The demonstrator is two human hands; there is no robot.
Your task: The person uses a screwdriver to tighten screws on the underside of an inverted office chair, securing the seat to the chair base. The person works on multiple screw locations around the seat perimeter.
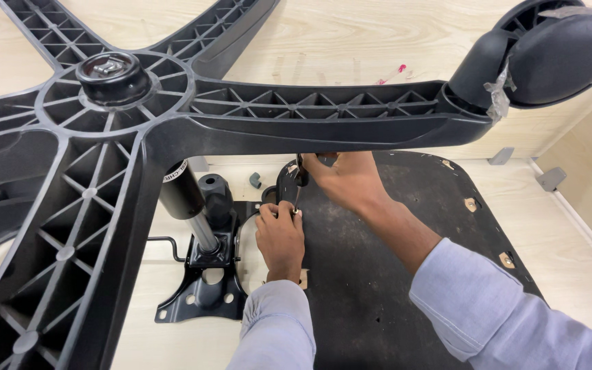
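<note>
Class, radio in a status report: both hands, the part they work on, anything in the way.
Left hand and right hand gripping black bracket on seat underside. Star base overhangs, partly blocking view.

The ribbed star-shaped plastic chair base is black, like the seat underside; light blue sleeves; pale wood-grain tabletop at twelve o'clock.
</note>
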